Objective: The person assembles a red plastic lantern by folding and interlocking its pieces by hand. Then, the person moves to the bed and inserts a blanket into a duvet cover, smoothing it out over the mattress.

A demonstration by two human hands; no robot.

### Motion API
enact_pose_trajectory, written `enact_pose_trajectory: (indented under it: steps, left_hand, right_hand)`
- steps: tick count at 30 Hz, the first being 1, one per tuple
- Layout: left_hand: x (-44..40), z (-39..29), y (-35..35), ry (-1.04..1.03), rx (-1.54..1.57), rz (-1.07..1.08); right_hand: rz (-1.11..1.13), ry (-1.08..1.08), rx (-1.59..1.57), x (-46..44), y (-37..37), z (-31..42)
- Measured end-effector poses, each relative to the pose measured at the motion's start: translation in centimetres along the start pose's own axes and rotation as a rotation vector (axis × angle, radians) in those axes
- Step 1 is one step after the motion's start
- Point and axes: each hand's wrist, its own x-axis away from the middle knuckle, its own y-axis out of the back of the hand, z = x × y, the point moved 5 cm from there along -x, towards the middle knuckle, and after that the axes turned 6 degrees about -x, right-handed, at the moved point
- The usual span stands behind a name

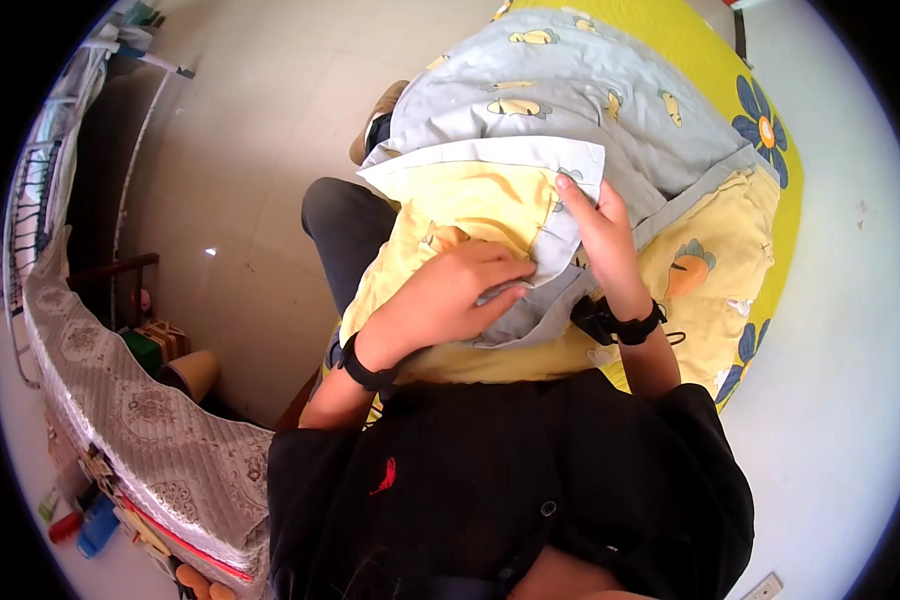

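A child-style quilt [490,198], grey on one face and yellow with a carrot print on the other, lies over my lap and the bed. One grey-bordered corner of it is folded up toward me. My right hand [598,215] grips this corner near its right edge, thumb on top and fingers behind. Closer to my body, my left hand [460,288] has its fingers pinched on the lower part of the same grey border. Both wrists wear black bands, and a small dark box sits by the right one.
A yellow-green sheet [792,215] with blue flowers covers the bed under the quilt. To the left is a couch with a patterned cover [135,430], with a bin [192,375] beside it. Tiled floor [260,110] lies ahead; a white wall [850,330] stands at right.
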Motion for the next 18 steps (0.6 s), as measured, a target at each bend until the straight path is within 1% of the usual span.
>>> enact_pose_trajectory:
  steps: [1, 2, 3, 4, 5, 6, 7, 8, 11, 13, 14, 16, 17, 18]
  left_hand:
    - [-0.1, -0.1, 0.5, 0.048, 0.046, -0.029]
    - [-0.3, -0.3, 0.7, 0.05, 0.049, -0.03]
    - [-0.4, 0.3, 1.2, 0.177, 0.283, -0.155]
    - [-0.4, 1.0, 1.5, 0.306, 0.517, -0.28]
    - [-0.9, 1.0, 1.5, 0.325, 0.773, -0.364]
    - [-1.2, 1.0, 1.7, 0.328, 0.773, -0.365]
    - [-1.5, 1.1, 1.8, 0.349, 0.864, -0.356]
    - [-1.7, 1.2, 1.8, 0.37, 0.955, -0.346]
    - [-1.7, 2.2, 1.6, 0.383, 0.977, -0.369]
    - [-1.4, 2.7, 1.2, 0.389, 0.996, -0.373]
    - [-1.2, 2.8, 1.2, 0.401, 1.018, -0.408]
    - [-0.9, 3.0, 1.2, 0.417, 1.041, -0.442]
    - [-0.9, 3.0, 1.3, 0.404, 1.029, -0.448]
    - [-0.8, 3.0, 1.5, 0.39, 1.015, -0.454]
  right_hand:
    - [0.001, -0.003, 0.002, 0.2, -0.1, 0.1]
    - [-0.003, 0.092, 0.159, 0.7, -0.4, 1.2]
    - [-0.007, 0.186, 0.315, 1.2, -1.0, 2.4]
    - [-0.006, 0.18, 0.313, 1.5, -1.4, 3.1]
    - [0.088, 0.484, 0.577, 2.3, -2.8, 5.1]
    - [0.185, 0.792, 0.838, 3.3, -4.4, 6.1]
    - [0.188, 0.888, 0.844, 3.6, -5.0, 6.1]
    - [0.188, 0.887, 0.842, 3.8, -5.2, 6.1]
    - [0.15, 0.837, 0.876, 4.0, -5.3, 6.3]
    - [0.168, 0.755, 0.788, 4.1, -4.9, 6.2]
    - [0.167, 0.752, 0.79, 4.1, -4.8, 6.1]
    - [0.176, 0.891, 0.825, 4.5, -4.7, 6.2]
    - [0.177, 0.889, 0.825, 4.5, -4.7, 6.3]
    - [0.187, 0.958, 0.846, 4.8, -4.9, 6.7]
